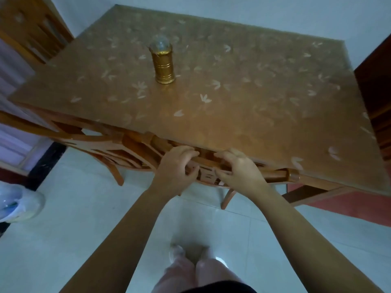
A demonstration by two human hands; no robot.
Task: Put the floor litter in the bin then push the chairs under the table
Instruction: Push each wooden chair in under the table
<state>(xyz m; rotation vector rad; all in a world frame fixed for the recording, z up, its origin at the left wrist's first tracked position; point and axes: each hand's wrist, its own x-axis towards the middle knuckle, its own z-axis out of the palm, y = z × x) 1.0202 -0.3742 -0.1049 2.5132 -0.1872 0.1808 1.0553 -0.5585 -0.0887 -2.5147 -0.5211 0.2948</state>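
A wooden chair [275, 174] stands tucked against the near edge of the brown leaf-patterned table [232, 92], its seat hidden under the top. My left hand [175, 166] and my right hand [238, 168] both grip the chair's top back rail, fingers curled over it, close together. A second wooden chair [101, 144] sits to the left, also pushed in under the table edge. A bin with a clear plastic liner [19, 205] stands on the floor at the far left.
A gold cylindrical lantern [163, 62] stands on the table. Another wooden chair back [31, 30] shows at the top left, dark wooden furniture [376, 92] at the right. Pale floor tiles [84, 229] lie around my feet [196, 256].
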